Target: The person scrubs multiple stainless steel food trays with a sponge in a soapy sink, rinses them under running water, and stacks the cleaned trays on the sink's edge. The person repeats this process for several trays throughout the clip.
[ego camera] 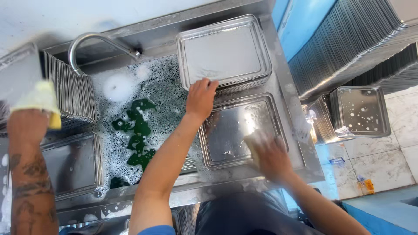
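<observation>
Scrubbing step, centre frame. Steel sink (143, 39) full of suds and green water. Shallow rectangular steel tray (226, 139) lies flat on the sink's right edge. Left hand (200, 98), fingers loosely spread, steadies its upper-left rim. Right hand (270, 154), blurred, closed on a pale sponge (252, 143), rubs the tray floor. Next likely needs more rubbing, then a rinse. Co-worker's tattooed arm (30, 174) far left.

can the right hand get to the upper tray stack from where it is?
Probably yes. The right hand rests on the near tray; the upper tray stack lies just beyond it, top face bare, only the left hand at its near edge.

Motion-blurred right hand (271, 153) on sponge (252, 143)
</observation>
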